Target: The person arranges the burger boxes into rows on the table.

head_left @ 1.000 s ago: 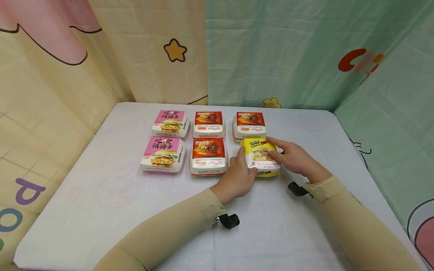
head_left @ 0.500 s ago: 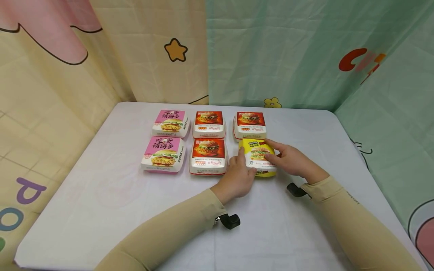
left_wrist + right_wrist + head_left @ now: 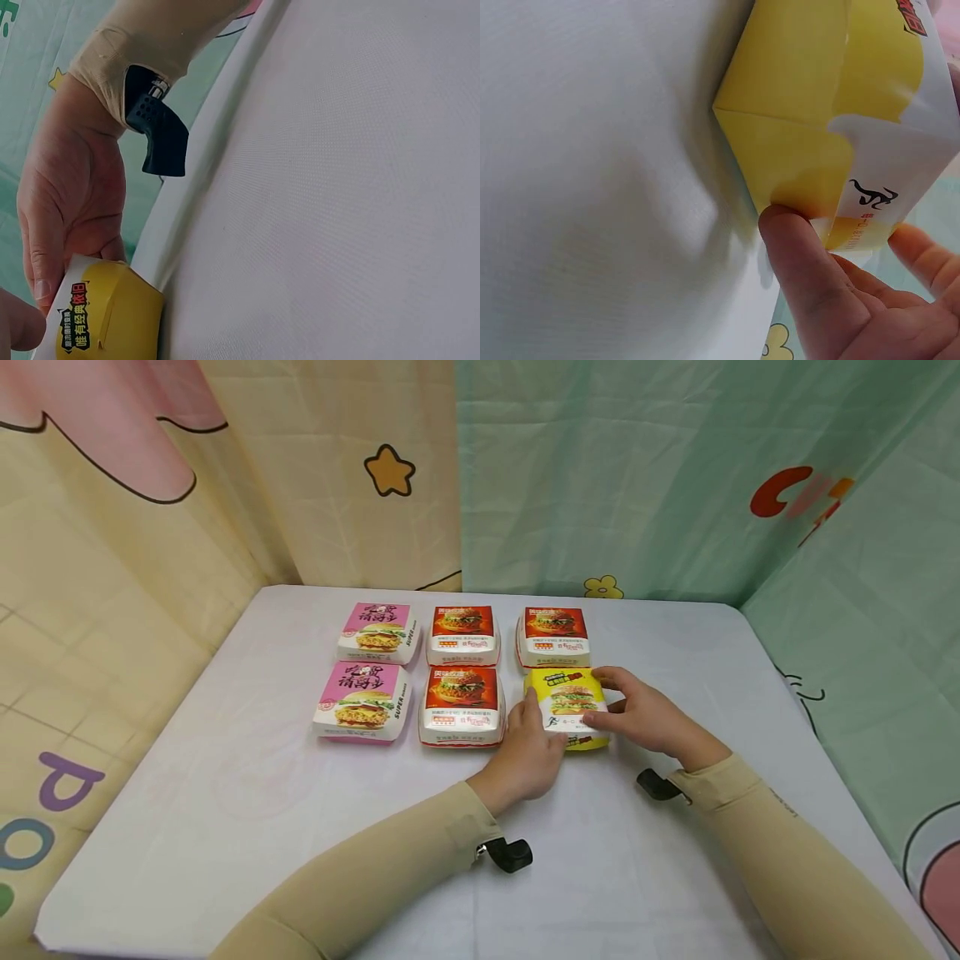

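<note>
In the head view a yellow and white burger box [image 3: 573,695] rests on the white table between my hands. My left hand [image 3: 522,758] is at its left side, index finger stretched along the edge and thumb at the front. At the right side is my right hand [image 3: 647,714], its thumb on the lid near the edge and index finger by the back corner. The right wrist view shows one finger [image 3: 799,259] against the box's yellow side wall. Just left of the yellow box stands a red and white burger box [image 3: 461,706]; another red and white box [image 3: 553,635] sits behind it.
A third red and white box [image 3: 462,633] stands in the back row. Two pink and white burger boxes [image 3: 363,702] are at the left, one behind the other. A printed curtain [image 3: 637,485] hangs behind the table [image 3: 300,852].
The yellow box has slid slightly left and straightened, lining up under the red box behind it. My right hand has shifted its fingers at the right edge; my left hand has hardly moved.
</note>
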`<move>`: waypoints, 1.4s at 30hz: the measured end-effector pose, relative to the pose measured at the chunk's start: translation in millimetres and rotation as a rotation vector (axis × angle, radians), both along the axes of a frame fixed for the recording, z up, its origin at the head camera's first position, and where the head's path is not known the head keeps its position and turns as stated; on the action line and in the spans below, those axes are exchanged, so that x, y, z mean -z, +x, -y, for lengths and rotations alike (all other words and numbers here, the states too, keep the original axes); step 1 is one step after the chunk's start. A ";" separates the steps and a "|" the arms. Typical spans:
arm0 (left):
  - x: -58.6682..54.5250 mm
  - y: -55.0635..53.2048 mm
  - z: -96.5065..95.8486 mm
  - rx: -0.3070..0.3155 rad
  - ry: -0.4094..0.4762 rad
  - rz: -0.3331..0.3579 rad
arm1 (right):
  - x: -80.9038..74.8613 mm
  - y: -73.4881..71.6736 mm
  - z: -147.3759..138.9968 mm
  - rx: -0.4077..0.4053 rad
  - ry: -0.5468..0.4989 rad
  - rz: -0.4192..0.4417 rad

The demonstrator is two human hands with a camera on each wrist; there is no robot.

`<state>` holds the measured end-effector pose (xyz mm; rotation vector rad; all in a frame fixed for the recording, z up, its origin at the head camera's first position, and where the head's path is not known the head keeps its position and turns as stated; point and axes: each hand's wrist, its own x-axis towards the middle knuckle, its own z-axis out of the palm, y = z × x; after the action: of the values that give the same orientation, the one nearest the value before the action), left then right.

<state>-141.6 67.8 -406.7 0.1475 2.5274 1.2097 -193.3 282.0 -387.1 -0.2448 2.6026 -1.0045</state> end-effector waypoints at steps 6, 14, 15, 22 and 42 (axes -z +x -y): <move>1.1 1.5 0.1 0.004 0.014 0.011 | 2.0 0.6 0.9 0.026 -0.023 0.008; 1.0 2.3 1.0 -0.003 0.009 0.013 | 3.6 2.3 2.4 0.026 -0.016 0.000; 1.2 2.2 0.8 -0.005 0.008 0.013 | 3.8 2.4 2.4 0.025 -0.014 -0.002; 3.6 1.4 -2.1 -0.009 0.010 -0.003 | 4.1 4.0 2.2 0.026 -0.019 -0.012; 5.5 2.7 -8.3 -0.070 0.070 -0.008 | 6.0 5.6 1.5 0.025 -0.021 -0.026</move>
<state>-139.0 76.1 -412.2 0.0814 2.5180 1.3272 -187.7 280.5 -393.0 -0.2331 2.6258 -1.0447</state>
